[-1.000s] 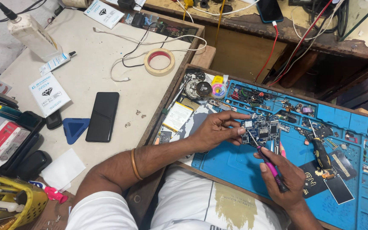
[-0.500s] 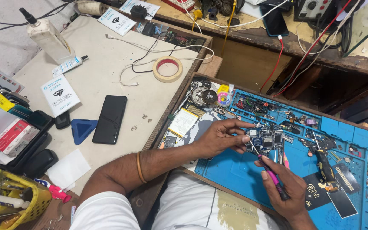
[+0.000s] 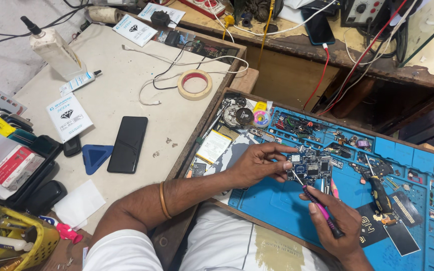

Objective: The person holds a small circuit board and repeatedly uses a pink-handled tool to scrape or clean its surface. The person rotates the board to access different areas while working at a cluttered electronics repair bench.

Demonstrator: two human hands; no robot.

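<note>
**Circuit board under the tool on a blue repair mat**

A cluttered wooden bench is carrying a blue repair mat, its moulded compartments holding tiny screws and parts. At the lower left, a yellow basket is holding small tools. The left hand is pinching the circuit board on the mat; the right hand is gripping a pink-handled tool, tip touching the board.

Dark circuit board lies flat on blue mat, pink-handled tool tilted over it.
</note>
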